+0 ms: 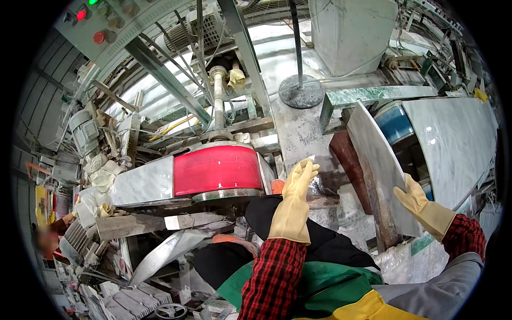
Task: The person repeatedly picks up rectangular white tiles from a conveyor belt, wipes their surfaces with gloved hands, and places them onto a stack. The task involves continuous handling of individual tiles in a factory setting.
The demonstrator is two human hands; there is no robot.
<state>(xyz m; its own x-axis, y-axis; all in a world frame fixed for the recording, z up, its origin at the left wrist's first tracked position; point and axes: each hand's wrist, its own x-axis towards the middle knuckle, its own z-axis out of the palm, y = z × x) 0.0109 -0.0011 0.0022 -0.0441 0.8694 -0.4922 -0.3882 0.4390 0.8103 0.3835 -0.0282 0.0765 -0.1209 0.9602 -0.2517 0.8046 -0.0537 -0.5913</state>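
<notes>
Head view: half-open right hand (424,208) touches slab (382,170).

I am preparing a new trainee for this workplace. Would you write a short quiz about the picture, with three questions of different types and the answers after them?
1. Multiple choice: which of the person's hands is at the edge of the tilted grey-white slab? A) left only B) right only C) both
2. True or false: the wide, glossy, curved band left of the picture's centre is blue.
3. Fill the gap: the left hand wears a pale ____ glove.

Key:
1. B, the right hand.
2. False, it is a red band.
3. Yellow.
</notes>
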